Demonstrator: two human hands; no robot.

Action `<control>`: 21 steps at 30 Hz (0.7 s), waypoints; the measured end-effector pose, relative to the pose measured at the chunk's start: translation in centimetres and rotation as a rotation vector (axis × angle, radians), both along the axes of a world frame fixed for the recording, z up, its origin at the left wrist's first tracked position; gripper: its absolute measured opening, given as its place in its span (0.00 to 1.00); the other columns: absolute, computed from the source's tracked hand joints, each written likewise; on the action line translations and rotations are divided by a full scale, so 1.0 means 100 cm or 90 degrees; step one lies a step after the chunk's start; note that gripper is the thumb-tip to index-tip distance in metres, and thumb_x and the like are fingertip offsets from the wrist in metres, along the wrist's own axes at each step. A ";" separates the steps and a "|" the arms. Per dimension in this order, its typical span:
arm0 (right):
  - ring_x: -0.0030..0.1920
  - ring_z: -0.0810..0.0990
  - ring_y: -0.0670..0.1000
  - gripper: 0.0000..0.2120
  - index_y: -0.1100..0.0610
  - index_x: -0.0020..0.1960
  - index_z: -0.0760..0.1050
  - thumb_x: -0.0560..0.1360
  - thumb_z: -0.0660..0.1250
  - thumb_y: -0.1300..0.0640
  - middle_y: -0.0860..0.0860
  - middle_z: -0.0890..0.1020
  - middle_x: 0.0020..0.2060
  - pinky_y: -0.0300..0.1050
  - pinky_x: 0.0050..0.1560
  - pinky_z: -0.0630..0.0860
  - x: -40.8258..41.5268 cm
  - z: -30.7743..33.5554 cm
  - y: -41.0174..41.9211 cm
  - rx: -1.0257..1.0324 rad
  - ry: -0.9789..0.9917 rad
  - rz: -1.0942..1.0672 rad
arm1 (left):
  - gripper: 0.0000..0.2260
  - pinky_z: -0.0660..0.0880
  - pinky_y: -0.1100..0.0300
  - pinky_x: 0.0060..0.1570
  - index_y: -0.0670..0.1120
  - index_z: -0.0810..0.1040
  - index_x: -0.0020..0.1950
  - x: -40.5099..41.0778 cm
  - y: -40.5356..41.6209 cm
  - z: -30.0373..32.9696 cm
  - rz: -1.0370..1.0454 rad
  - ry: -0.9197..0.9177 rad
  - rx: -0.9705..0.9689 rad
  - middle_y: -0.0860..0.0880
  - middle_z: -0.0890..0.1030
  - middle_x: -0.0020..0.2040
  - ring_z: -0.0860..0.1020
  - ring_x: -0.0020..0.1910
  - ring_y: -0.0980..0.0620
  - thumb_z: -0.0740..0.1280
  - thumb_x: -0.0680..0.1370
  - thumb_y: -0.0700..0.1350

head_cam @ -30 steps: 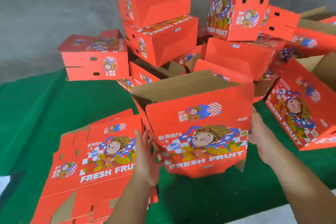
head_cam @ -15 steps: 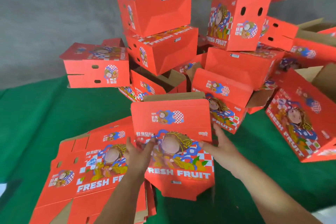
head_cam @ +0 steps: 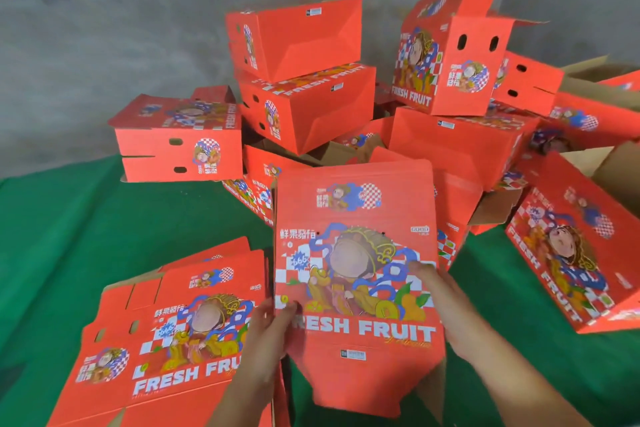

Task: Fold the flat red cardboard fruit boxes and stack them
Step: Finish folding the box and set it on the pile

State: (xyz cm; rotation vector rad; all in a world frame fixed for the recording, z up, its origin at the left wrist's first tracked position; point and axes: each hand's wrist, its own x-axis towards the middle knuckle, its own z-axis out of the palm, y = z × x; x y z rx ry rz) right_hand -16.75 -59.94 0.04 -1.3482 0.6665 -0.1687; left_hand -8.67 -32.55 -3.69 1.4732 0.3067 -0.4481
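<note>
Holding a flattened red box (head_cam: 353,253) upright between both hands, a person stands at a table covered in green cloth (head_cam: 69,236). The box's printed front faces the camera, showing a cartoon figure, checkered patches and the words "FRESH FRUIT". The left hand (head_cam: 266,326) grips the box's lower left edge, thumb curled over the front. The right hand (head_cam: 446,302) clasps the right edge, fingers lying on the printed face. Brown cardboard shows at the box's lower right corner.

Just left of the held box, near the person, lies a stack of flat boxes (head_cam: 166,340) on the cloth, printed side up, partly hidden by the left forearm.

Beyond the held box, a loose pile of folded boxes (head_cam: 304,87) fills the far side of the table, tipped at many angles, some resting on others. One folded box (head_cam: 180,146) sits apart on the far left of the pile. Another (head_cam: 575,253) leans at the right, its printed side tilted up. Several in the pile show open brown flaps. A grey wall (head_cam: 86,45) rises behind.
</note>
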 end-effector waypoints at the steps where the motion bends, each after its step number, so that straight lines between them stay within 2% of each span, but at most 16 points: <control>1: 0.60 0.84 0.56 0.13 0.41 0.63 0.80 0.78 0.70 0.46 0.48 0.86 0.59 0.62 0.67 0.76 0.000 0.002 -0.007 0.038 -0.003 -0.001 | 0.23 0.78 0.53 0.46 0.51 0.76 0.67 0.005 0.002 0.000 0.008 -0.004 -0.042 0.47 0.86 0.56 0.85 0.51 0.47 0.77 0.74 0.49; 3: 0.60 0.84 0.59 0.17 0.41 0.64 0.80 0.75 0.72 0.43 0.51 0.85 0.60 0.67 0.65 0.76 0.002 0.008 -0.020 0.089 0.000 0.006 | 0.22 0.75 0.56 0.41 0.47 0.77 0.69 0.008 -0.004 0.003 0.011 0.019 -0.118 0.44 0.83 0.59 0.81 0.49 0.48 0.73 0.75 0.45; 5: 0.62 0.83 0.60 0.27 0.41 0.68 0.77 0.71 0.75 0.37 0.52 0.83 0.63 0.70 0.64 0.76 0.005 0.016 -0.031 0.104 0.019 0.013 | 0.21 0.76 0.64 0.41 0.43 0.75 0.73 0.001 0.003 0.003 -0.036 -0.097 -0.051 0.44 0.81 0.64 0.81 0.49 0.58 0.68 0.80 0.36; 6: 0.63 0.82 0.61 0.31 0.42 0.69 0.76 0.69 0.76 0.34 0.52 0.83 0.64 0.70 0.63 0.76 0.005 0.019 -0.037 0.102 0.029 0.008 | 0.27 0.77 0.68 0.44 0.47 0.72 0.77 0.000 0.011 -0.003 -0.070 -0.184 -0.004 0.47 0.81 0.68 0.82 0.49 0.63 0.68 0.79 0.32; 7: 0.64 0.81 0.62 0.33 0.43 0.69 0.76 0.67 0.76 0.33 0.52 0.82 0.64 0.71 0.64 0.76 0.005 0.022 -0.043 0.097 0.039 -0.004 | 0.35 0.80 0.66 0.46 0.56 0.67 0.80 0.001 0.017 -0.008 -0.094 -0.231 0.028 0.52 0.80 0.69 0.84 0.50 0.61 0.69 0.77 0.31; 8: 0.64 0.81 0.62 0.33 0.43 0.68 0.77 0.67 0.76 0.32 0.52 0.82 0.64 0.71 0.65 0.75 0.004 0.023 -0.049 0.088 0.052 -0.019 | 0.43 0.81 0.62 0.47 0.66 0.61 0.80 -0.002 0.023 -0.009 -0.134 -0.271 0.062 0.56 0.78 0.70 0.85 0.50 0.55 0.69 0.76 0.30; 9: 0.65 0.80 0.61 0.32 0.43 0.67 0.78 0.66 0.75 0.32 0.52 0.82 0.64 0.70 0.65 0.75 0.002 0.025 -0.056 0.080 0.066 -0.032 | 0.48 0.82 0.56 0.49 0.72 0.54 0.80 -0.004 0.031 -0.011 -0.201 -0.328 0.132 0.57 0.76 0.72 0.84 0.50 0.50 0.71 0.75 0.32; 10: 0.65 0.81 0.61 0.31 0.44 0.66 0.79 0.66 0.75 0.32 0.53 0.83 0.64 0.70 0.64 0.75 -0.001 0.024 -0.061 0.083 0.080 -0.037 | 0.52 0.81 0.48 0.53 0.72 0.45 0.80 -0.006 0.038 -0.016 -0.237 -0.367 0.223 0.57 0.72 0.74 0.83 0.55 0.48 0.75 0.74 0.39; 12: 0.57 0.85 0.63 0.27 0.45 0.63 0.82 0.68 0.75 0.34 0.55 0.86 0.58 0.69 0.53 0.81 -0.005 0.027 -0.066 0.133 0.103 -0.015 | 0.63 0.68 0.41 0.71 0.65 0.30 0.80 -0.007 0.033 -0.021 -0.325 -0.397 0.427 0.57 0.62 0.79 0.69 0.73 0.48 0.79 0.66 0.64; 13: 0.52 0.87 0.63 0.26 0.46 0.61 0.82 0.68 0.75 0.35 0.56 0.87 0.54 0.66 0.45 0.83 -0.006 0.028 -0.065 0.160 0.111 0.008 | 0.66 0.62 0.39 0.75 0.64 0.26 0.78 -0.009 0.026 -0.018 -0.335 -0.390 0.481 0.55 0.59 0.81 0.62 0.78 0.47 0.77 0.62 0.72; 15: 0.46 0.88 0.63 0.25 0.46 0.60 0.82 0.68 0.75 0.36 0.55 0.88 0.50 0.64 0.37 0.83 -0.006 0.029 -0.063 0.156 0.123 0.033 | 0.68 0.60 0.34 0.75 0.65 0.22 0.75 -0.010 0.015 -0.019 -0.321 -0.359 0.493 0.51 0.55 0.84 0.57 0.82 0.43 0.77 0.61 0.73; 16: 0.47 0.88 0.63 0.26 0.46 0.62 0.81 0.68 0.75 0.35 0.55 0.88 0.52 0.66 0.39 0.83 -0.006 0.030 -0.063 0.142 0.130 0.037 | 0.69 0.59 0.31 0.75 0.66 0.21 0.75 -0.010 0.012 -0.020 -0.310 -0.326 0.504 0.51 0.53 0.84 0.56 0.82 0.42 0.78 0.61 0.73; 18: 0.56 0.85 0.65 0.29 0.44 0.67 0.79 0.69 0.75 0.34 0.56 0.83 0.62 0.74 0.51 0.80 -0.006 0.031 -0.065 0.118 0.147 0.036 | 0.70 0.53 0.31 0.76 0.65 0.22 0.76 -0.011 0.012 -0.023 -0.297 -0.244 0.534 0.51 0.49 0.85 0.50 0.84 0.44 0.77 0.58 0.76; 20: 0.68 0.77 0.63 0.33 0.42 0.70 0.76 0.69 0.74 0.31 0.55 0.76 0.72 0.74 0.66 0.72 -0.010 0.038 -0.069 0.078 0.167 0.041 | 0.68 0.54 0.37 0.78 0.69 0.27 0.76 -0.014 0.018 -0.030 -0.311 -0.183 0.443 0.53 0.48 0.84 0.48 0.83 0.47 0.76 0.55 0.78; 21: 0.74 0.72 0.60 0.36 0.42 0.72 0.74 0.69 0.73 0.30 0.53 0.72 0.75 0.71 0.72 0.66 -0.012 0.040 -0.072 0.030 0.177 0.037 | 0.63 0.58 0.42 0.77 0.73 0.33 0.76 -0.017 0.021 -0.033 -0.315 -0.171 0.353 0.56 0.53 0.83 0.51 0.82 0.50 0.77 0.56 0.77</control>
